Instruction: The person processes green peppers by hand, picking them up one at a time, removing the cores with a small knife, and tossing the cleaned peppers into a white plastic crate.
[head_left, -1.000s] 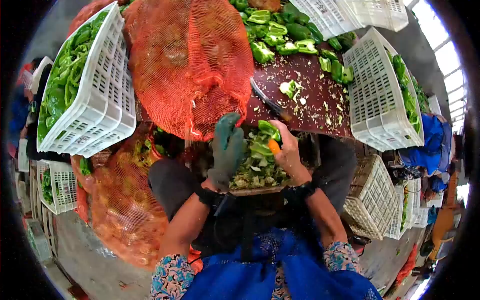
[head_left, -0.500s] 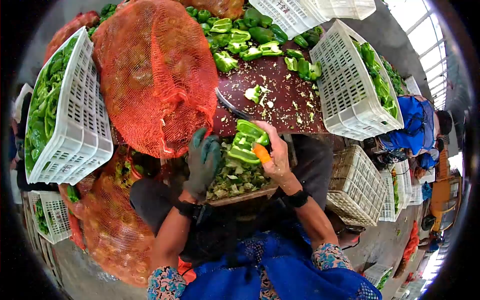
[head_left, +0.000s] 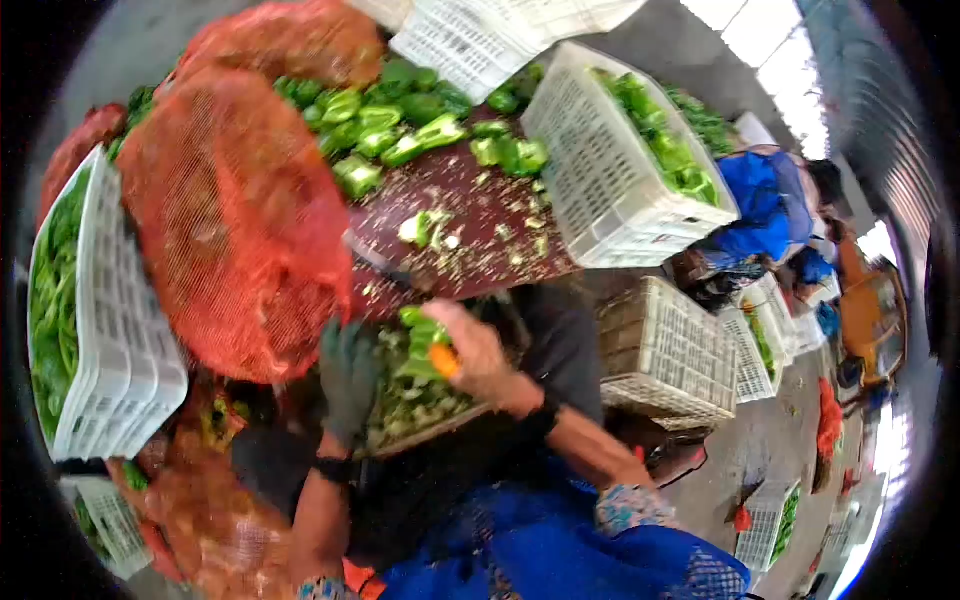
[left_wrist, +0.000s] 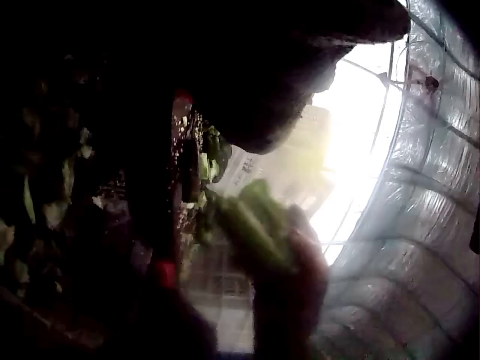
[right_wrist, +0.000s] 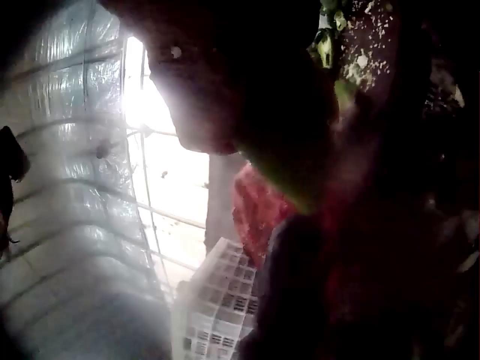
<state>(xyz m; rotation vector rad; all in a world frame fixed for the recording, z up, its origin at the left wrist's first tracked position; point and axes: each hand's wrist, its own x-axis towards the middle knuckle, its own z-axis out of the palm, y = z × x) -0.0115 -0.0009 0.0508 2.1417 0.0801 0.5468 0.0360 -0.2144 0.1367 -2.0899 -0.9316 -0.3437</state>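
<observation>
My right hand (head_left: 485, 360) grips a cut-open green bell pepper (head_left: 415, 335) over a bin of green scraps (head_left: 430, 398). Something orange (head_left: 443, 361) wraps one of its fingers. Beside it, my left hand (head_left: 348, 385) wears a dark green glove, its fingers extended at the bin's left side and holding nothing visible. The same pepper (left_wrist: 255, 225) shows blurred in the left wrist view. In the right wrist view the hand is dark, with only the pepper's green edge (right_wrist: 277, 184) lit. A knife (head_left: 375, 258) lies on the dark red table (head_left: 480, 215), just beyond the hands.
A red mesh sack (head_left: 235, 220) stands left of the table. White crates of green peppers flank it, one left (head_left: 125, 330) and one right (head_left: 620, 170). Several cut peppers (head_left: 380, 130) lie at the table's far side, and pale seeds are scattered nearer. Another person in blue (head_left: 765, 205) is at the right.
The head view has swung right, so the scene slides left. My right hand keeps hold of the pepper, which opened out half a second ago and is now partly behind the hand.
</observation>
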